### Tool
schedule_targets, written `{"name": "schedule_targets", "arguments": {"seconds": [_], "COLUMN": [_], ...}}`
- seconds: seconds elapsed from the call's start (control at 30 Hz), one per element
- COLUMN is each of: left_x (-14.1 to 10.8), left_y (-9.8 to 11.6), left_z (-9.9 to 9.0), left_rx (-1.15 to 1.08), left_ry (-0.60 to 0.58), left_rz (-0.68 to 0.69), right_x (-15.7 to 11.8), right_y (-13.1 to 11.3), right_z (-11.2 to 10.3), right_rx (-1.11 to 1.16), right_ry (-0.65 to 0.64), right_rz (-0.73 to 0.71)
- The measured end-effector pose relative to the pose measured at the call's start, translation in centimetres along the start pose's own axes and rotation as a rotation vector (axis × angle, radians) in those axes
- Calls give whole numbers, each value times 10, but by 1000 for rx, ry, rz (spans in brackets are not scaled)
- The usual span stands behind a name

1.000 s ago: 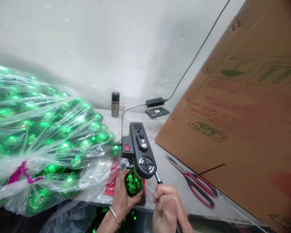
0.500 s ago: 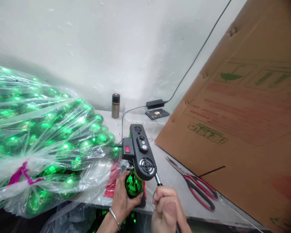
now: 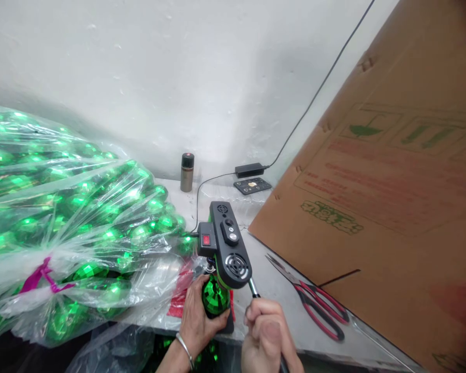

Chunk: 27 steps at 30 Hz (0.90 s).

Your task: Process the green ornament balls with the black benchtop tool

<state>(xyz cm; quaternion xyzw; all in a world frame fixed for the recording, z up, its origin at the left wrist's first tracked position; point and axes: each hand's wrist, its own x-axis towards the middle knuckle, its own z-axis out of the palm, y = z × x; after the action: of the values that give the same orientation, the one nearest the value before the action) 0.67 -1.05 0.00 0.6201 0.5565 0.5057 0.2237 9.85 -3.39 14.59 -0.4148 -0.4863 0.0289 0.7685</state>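
Observation:
A shiny green faceted ball ornament (image 3: 216, 295) rests in my left hand (image 3: 199, 306), whose fingers and thumb close round its sides. Just above the ball sits the head of a black machine (image 3: 230, 243) with round vents, buttons and a red switch (image 3: 205, 240) on its side box. My right hand (image 3: 270, 331) is wrapped round the dark handle of a metal lever (image 3: 253, 288) at the machine's front. Beneath the ball, a red sheet (image 3: 177, 298) and part of a dark base show. The ball's top is partly hidden under the machine.
Clear plastic bags (image 3: 81, 217) full of green balls, tied with a magenta ribbon (image 3: 42, 274), fill the left. Red-handled scissors (image 3: 314, 305) lie at right beside a large cardboard box (image 3: 373, 197). A spray can (image 3: 187, 173), power adapter (image 3: 250, 170) and phone (image 3: 252, 185) are behind.
The view has shifted very slightly. Both hands keep their places on the ball and the lever, with no clear movement.

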Motion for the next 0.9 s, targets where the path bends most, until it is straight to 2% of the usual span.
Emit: {"name": "schedule_targets", "arguments": {"seconds": [0.37, 0.9], "left_x": [-2, 0], "left_y": [-4, -4], "left_z": [4, 5], "left_rx": [21, 43], "left_ry": [5, -14], "left_rz": [50, 49], "right_x": [2, 8], "right_y": [0, -7], "right_z": [0, 9], "right_rx": [38, 48], "right_ry": [-29, 18], "right_rz": [-5, -2]}}
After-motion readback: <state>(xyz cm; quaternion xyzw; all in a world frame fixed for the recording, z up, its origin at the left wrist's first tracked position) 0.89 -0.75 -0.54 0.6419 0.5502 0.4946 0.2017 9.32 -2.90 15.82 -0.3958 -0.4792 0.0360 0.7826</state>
